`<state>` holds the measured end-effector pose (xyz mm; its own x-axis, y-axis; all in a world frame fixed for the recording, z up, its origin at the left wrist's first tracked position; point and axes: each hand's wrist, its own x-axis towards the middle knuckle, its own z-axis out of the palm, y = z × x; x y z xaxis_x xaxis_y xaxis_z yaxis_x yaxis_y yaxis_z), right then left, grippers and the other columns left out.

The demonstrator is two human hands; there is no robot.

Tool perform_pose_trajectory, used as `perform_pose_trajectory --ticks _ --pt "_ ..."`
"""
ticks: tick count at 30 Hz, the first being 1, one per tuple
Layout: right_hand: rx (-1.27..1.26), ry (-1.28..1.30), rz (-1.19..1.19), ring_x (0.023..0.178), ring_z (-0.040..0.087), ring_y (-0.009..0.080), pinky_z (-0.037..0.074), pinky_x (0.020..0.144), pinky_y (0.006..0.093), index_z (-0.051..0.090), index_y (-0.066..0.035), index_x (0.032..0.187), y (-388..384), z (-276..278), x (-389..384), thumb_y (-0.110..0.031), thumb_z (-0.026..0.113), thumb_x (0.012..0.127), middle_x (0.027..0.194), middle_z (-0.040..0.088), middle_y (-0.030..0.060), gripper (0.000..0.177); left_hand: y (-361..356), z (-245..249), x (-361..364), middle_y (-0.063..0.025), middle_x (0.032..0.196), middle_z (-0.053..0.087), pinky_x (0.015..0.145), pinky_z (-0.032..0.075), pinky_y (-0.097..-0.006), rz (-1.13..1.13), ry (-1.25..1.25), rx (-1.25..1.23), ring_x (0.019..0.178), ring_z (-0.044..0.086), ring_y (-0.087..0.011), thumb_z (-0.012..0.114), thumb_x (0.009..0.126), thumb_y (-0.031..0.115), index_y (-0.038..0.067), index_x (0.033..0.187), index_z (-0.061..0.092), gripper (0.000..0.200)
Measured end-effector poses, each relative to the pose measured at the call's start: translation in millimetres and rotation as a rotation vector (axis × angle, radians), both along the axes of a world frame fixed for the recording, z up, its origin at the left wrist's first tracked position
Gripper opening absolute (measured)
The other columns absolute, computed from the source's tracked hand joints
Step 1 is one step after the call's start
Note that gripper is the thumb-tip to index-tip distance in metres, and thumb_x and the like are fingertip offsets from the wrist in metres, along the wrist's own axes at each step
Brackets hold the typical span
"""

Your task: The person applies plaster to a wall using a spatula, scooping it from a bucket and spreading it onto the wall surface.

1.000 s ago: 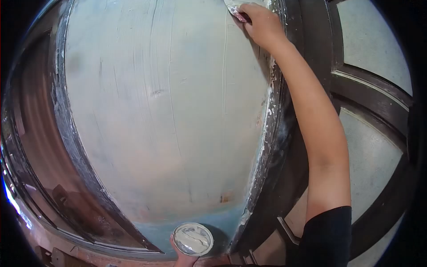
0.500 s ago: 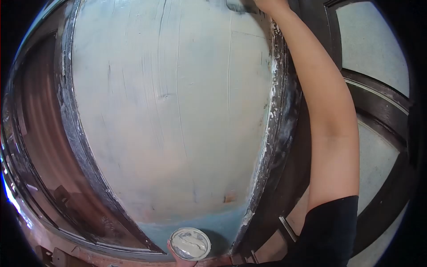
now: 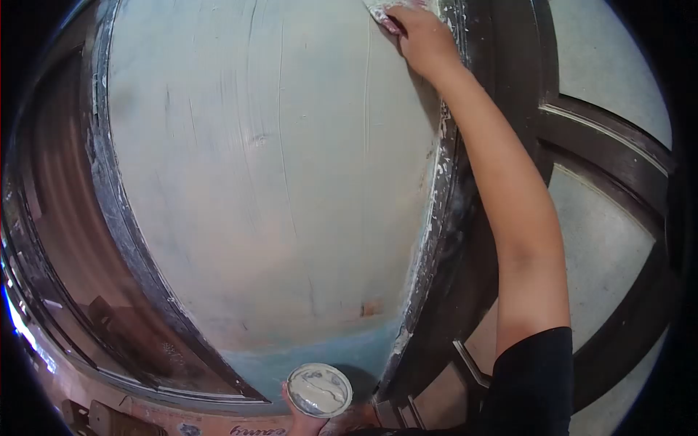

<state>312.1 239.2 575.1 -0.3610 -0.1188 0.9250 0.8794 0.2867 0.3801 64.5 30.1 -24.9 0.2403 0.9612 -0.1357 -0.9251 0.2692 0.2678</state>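
High on the wall panel (image 3: pixel 269 189), which is coated in pale filler, my right hand (image 3: pixel 427 45) grips a putty knife (image 3: pixel 381 10). The blade lies against the surface near the right-hand frame, and part of it is cut off by the top edge of the view. Down at the bottom, my left hand (image 3: pixel 304 421) holds a round tub of whitish putty (image 3: pixel 318 391) from its left side and below. The tub is tilted so that its contents show.
Dark, putty-smeared wooden frames (image 3: pixel 120 196) edge the panel on both sides. A dark panelled door or shutter (image 3: pixel 611 138) stands at the right, a brown curtain-like surface (image 3: pixel 73 189) at the left. Low down, a brown chair-like object (image 3: pixel 109 420) and printed cardboard (image 3: pixel 254 427) show.
My right hand has come lower and a little left, bringing the putty knife into view. The tub sits slightly further right and higher in view, while the whole scene has shifted a little left.
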Motion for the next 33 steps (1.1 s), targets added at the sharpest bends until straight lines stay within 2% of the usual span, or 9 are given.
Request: perform_pose_trajectory --ticks 1,2,6,10,13,19,21,26,33 --pt "0.037 -0.020 -0.061 0.100 0.061 0.0334 0.051 0.083 0.0428 0.062 -0.015 0.115 3.9 -6.8 2.1 -0.010 0.059 0.084 0.112 0.063 0.0092 0.032 -0.9 6.4 3.4 -0.0122 0.139 0.049 0.106 0.035 -0.0572 -0.012 0.011 0.037 0.126 0.045 -0.0382 0.033 0.082 0.075 0.016 0.136 0.048 0.081" --pt "0.005 -0.005 0.009 0.101 0.060 0.0344 0.051 0.084 0.0429 0.062 -0.015 0.115 7.1 -13.3 4.5 -0.009 0.059 0.084 0.111 0.063 0.0104 0.032 -2.3 8.1 3.5 -0.0123 0.139 0.049 0.105 0.035 -0.0570 -0.023 -0.005 0.000 0.125 0.046 -0.0380 0.034 0.082 0.075 0.016 0.136 0.049 0.081" --pt "0.017 0.020 -0.022 0.107 0.058 0.0314 0.051 0.087 0.0423 0.063 -0.016 0.115 4.3 -48.7 2.4 -0.009 0.057 0.087 0.116 0.061 0.0066 0.030 -8.8 13.4 -1.1 -0.0122 0.139 0.049 0.105 0.036 -0.0562 -0.065 -0.005 -0.020 0.124 0.047 -0.0373 0.035 0.082 0.075 0.016 0.135 0.049 0.081" --pt "-0.073 0.030 -0.024 0.107 0.056 0.0313 0.049 0.088 0.0412 0.061 -0.014 0.117 -2.2 -84.0 4.3 -0.001 0.063 0.078 0.109 0.060 0.0079 0.041 -27.0 17.6 -8.0 -0.0116 0.137 0.050 0.105 0.036 -0.0556 -0.040 0.004 0.010 0.123 0.048 -0.0365 0.033 0.084 0.074 0.015 0.134 0.050 0.079" --pt "-0.118 0.060 -0.071 0.106 0.056 0.0284 0.052 0.086 0.0401 0.063 -0.015 0.114 -9.6 -109.6 1.8 -0.003 0.054 0.084 0.110 0.061 0.0054 0.033 -43.2 15.4 -12.9 -0.0120 0.137 0.050 0.105 0.036 -0.0560 -0.047 -0.066 -0.042 0.124 0.047 -0.0367 0.033 0.084 0.073 0.014 0.134 0.050 0.079" --pt "-0.166 0.086 -0.083 0.107 0.057 0.0269 0.054 0.083 0.0381 0.063 -0.016 0.111 -25.7 -164.6 -6.3 -0.007 0.058 0.084 0.108 0.060 0.0051 0.029 -66.9 -3.3 -17.3 -0.0141 0.139 0.049 0.104 0.038 -0.0577 -0.036 -0.094 -0.068 0.124 0.048 -0.0386 0.036 0.083 0.072 0.014 0.136 0.048 0.079" --pt "-0.223 0.109 -0.064 0.108 0.055 0.0296 0.051 0.087 0.0404 0.062 -0.015 0.115 -26.3 -189.4 -7.7 -0.006 0.067 0.078 0.111 0.060 0.0076 0.038 -76.2 1.2 -18.5 -0.0142 0.137 0.050 0.103 0.038 -0.0571 -0.032 -0.083 -0.037 0.123 0.048 -0.0382 0.037 0.084 0.070 0.013 0.136 0.049 0.078" --pt "-0.288 0.111 -0.102 0.105 0.056 0.0286 0.054 0.082 0.0377 0.064 -0.018 0.112 -29.0 -254.4 -3.8 -0.008 0.069 0.076 0.109 0.061 0.0045 0.038 -86.3 8.4 -23.4 -0.0143 0.137 0.051 0.103 0.038 -0.0570 -0.056 -0.087 -0.026 0.123 0.049 -0.0384 0.036 0.084 0.071 0.013 0.136 0.049 0.078" --pt "-0.320 0.104 -0.112 0.110 0.054 0.0291 0.054 0.086 0.0380 0.065 -0.018 0.115 -29.9 -345.6 0.0 -0.007 0.069 0.073 0.113 0.061 0.0040 0.043 -95.7 2.0 -29.2 -0.0135 0.137 0.051 0.102 0.040 -0.0576 -0.070 -0.123 -0.068 0.123 0.049 -0.0380 0.038 0.083 0.072 0.013 0.135 0.049 0.079"
